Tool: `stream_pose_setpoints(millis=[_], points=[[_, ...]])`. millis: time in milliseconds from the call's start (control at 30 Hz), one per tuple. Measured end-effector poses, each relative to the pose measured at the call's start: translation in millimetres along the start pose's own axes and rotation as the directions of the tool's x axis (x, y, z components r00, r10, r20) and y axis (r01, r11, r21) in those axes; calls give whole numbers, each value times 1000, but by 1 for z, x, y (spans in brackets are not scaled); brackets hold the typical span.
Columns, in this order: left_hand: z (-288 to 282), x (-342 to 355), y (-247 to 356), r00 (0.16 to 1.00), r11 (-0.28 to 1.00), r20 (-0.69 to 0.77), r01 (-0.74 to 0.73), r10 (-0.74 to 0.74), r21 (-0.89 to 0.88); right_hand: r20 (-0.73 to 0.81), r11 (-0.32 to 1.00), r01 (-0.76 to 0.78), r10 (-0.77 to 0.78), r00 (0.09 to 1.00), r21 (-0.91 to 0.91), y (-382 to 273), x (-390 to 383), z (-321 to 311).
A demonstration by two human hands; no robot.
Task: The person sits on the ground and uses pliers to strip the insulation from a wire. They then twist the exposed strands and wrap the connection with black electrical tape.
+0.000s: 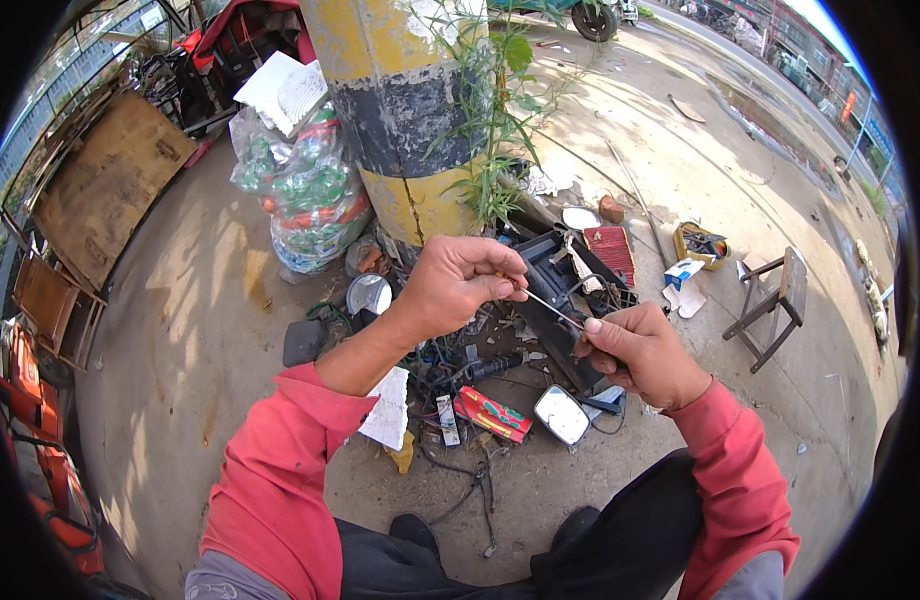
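My left hand (457,287) is closed, its thumb and fingers pinching one end of a thin, shiny metal rod (550,307). A small orange-yellow bit shows at that end, between the fingertips. The rod slants down to the right, where my closed right hand (642,355) grips around its other end. My fingers hide both ends, so its exact kind does not show. Below and behind the hands lies a heap of scrap: a dark plastic housing (560,345), a rectangular mirror (562,415), a red and green box (494,414) and tangled black cables (477,480).
A yellow-and-black painted pillar (405,130) rises ahead, weeds (497,150) beside it. Against its left leans a clear bag of bottles (305,190). To the right are a small wooden stool (775,305) and a yellow tin (702,243). Wooden boards (110,185) stand at far left.
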State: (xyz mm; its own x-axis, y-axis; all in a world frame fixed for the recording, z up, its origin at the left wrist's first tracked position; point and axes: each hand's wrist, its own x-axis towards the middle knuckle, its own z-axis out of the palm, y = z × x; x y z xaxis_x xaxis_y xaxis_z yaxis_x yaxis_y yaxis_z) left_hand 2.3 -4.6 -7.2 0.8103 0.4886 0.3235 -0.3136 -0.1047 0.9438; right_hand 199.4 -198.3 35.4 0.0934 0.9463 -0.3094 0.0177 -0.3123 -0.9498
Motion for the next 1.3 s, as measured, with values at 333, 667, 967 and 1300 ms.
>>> stream_pose_setpoints(millis=[333,667,967,1300], points=[[2,1,5,997,998,-39,63,-64,-10,-53,1000,10,-9,999,6,-7,-2,-4],[1,0,7,997,997,-37,72,-72,2,-112,648,412,-610,785,-641,8,-4,10],[3,-4,4,999,999,1,42,-42,26,172,889,-250,197,965,384,0,3,-11],[5,1,10,994,995,-56,96,-94,32,-119,685,422,-593,796,-594,9,-3,5]])
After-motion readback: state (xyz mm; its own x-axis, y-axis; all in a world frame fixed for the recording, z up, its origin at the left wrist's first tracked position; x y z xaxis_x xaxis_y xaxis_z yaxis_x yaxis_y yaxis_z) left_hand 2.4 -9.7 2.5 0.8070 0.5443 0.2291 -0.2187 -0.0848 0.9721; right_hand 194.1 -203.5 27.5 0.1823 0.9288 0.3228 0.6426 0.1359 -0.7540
